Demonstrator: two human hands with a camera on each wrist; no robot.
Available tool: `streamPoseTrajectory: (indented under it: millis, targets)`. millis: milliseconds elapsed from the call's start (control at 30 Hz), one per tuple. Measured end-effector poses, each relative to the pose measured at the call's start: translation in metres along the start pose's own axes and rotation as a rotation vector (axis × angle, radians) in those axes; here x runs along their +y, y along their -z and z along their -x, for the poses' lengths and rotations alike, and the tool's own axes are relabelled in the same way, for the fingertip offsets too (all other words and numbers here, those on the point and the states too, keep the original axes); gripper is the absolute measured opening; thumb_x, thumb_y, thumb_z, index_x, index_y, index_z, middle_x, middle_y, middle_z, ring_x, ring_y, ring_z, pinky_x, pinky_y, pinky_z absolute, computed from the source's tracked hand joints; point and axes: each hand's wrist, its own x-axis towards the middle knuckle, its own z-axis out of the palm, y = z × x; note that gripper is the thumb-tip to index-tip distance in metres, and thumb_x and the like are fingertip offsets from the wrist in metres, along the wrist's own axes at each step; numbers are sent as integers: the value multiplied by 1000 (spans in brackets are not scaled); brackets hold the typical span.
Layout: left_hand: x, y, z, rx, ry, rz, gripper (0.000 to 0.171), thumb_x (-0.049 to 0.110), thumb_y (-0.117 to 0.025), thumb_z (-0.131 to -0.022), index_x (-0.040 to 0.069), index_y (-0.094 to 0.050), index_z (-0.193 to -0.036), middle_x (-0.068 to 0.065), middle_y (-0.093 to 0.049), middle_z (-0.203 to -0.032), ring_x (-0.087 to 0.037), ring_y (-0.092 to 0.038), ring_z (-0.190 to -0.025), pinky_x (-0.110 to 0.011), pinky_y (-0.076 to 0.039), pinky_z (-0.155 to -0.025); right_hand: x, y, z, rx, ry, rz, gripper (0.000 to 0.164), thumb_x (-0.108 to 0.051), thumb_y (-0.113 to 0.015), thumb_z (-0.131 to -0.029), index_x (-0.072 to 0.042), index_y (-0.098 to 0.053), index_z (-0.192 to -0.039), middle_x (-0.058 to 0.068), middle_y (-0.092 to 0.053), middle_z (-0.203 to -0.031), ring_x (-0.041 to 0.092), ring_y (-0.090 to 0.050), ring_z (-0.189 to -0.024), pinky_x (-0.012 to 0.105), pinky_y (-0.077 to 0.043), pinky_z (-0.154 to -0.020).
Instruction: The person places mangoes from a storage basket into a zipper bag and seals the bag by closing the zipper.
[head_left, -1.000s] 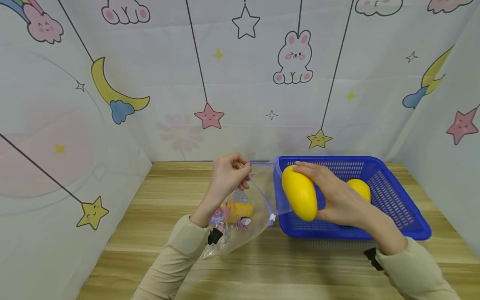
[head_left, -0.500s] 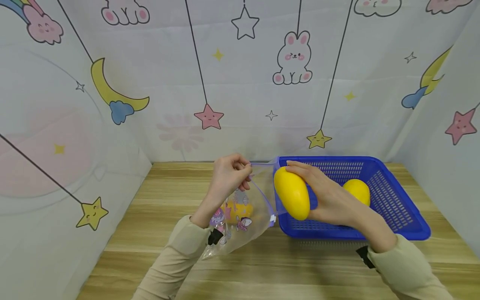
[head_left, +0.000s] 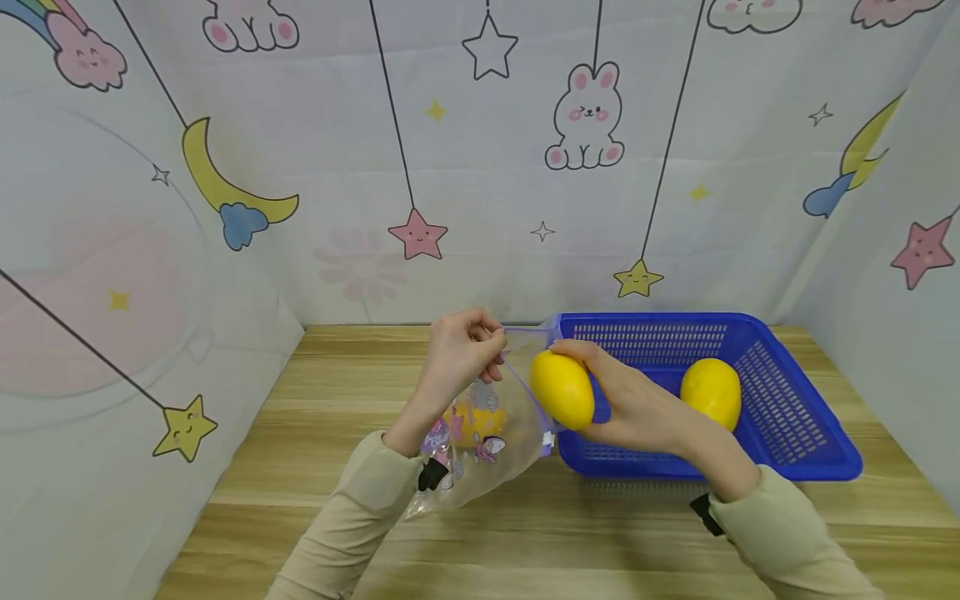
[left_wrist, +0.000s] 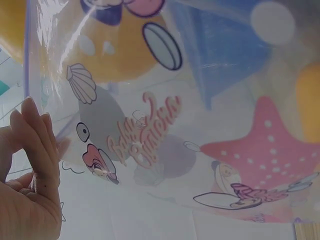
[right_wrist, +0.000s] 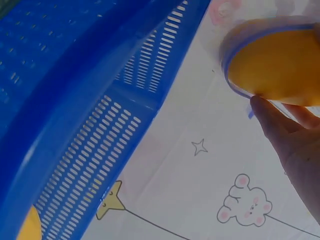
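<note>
Two yellow mangoes out in plain sight here, so I'll use the blue plastic basket [head_left: 795,417] as the reference for everything. One mango [head_left: 711,393] is sitting inside the basket, right of its middle. The other one, the held mango [head_left: 562,389], is up at the basket's left end, in the right hand [head_left: 637,408], thumb and fingers clamped round it. It's right at the mouth of a clear slider bag [head_left: 510,425] with a purple zip edge, and in the right wrist view that edge curves round the fruit.

The bag is just left of the basket, printed with shells, a starfish [left_wrist: 267,142] and lettering. Something yellow-orange shows through the film, too blurry to name. Left hand [head_left: 465,350] is also left of the basket, thumb and index finger together, pinching the bag's edge. The white slider [head_left: 547,439] is close to the basket's left side. Wood-grain table [head_left: 570,542] underneath, cartoon-print cloth [head_left: 487,167] behind the basket.
</note>
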Motion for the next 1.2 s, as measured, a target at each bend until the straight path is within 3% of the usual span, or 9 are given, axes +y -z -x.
streamPoseTrajectory:
  millis: [300, 433, 667, 900, 1000, 1200]
  targets:
    - [-1, 0, 0, -1, -2, 1, 10, 4, -62, -88, -5, -66, -89, -17, -66, -63, -20, -61, -41, -36, -55, -43, 4, -5, -1, 15, -34, -22, 86, -33, -81, -76, -16, -33, -145, 0, -43, -143, 20, -46, -126, 50, -44, -105]
    - [0, 1, 0, -1, -5, -1, 8, 5, -62, -87, -3, -66, -87, -17, -66, -63, -20, -61, -41, -36, -55, -43, 2, -4, -1, -15, -80, -65, 86, -35, -79, -78, -22, -30, -148, 0, -43, -145, 20, -48, -128, 51, -43, -107]
    - [2, 1, 1, -5, -10, 2, 10, 3, -62, -87, -6, -66, -88, -18, -66, -64, -19, -60, -40, -36, -54, -42, -2, -3, -2, -52, -155, -117, 81, -36, -79, -78, -33, -30, -143, -8, -52, -134, 11, -57, -112, 43, -50, -99]
    - [1, 1, 1, -3, -9, 4, 8, 6, -62, -87, -1, -66, -85, -17, -66, -63, -19, -61, -40, -37, -55, -43, -1, -1, -5, -39, -77, -80, 79, -38, -80, -75, -25, -39, -142, -7, -49, -132, 10, -52, -113, 41, -50, -100]
    - [1, 1, 2, -3, -6, -1, 7, 7, -62, -87, 1, -66, -85, -16, -66, -63, -20, -61, -41, -37, -55, -43, -2, 0, -6, -54, -93, -100, 77, -37, -80, -76, -26, -41, -141, -8, -50, -128, 8, -52, -109, 40, -51, -97]
    - [-1, -1, 1, -12, -20, -8, 6, 5, -62, -87, 1, -66, -84, -16, -67, -62, -20, -61, -40, -37, -55, -43, 1, -2, -7, -83, -137, -173, 75, -29, -75, -83, -20, -34, -145, -4, -49, -139, 10, -55, -112, 38, -50, -98]
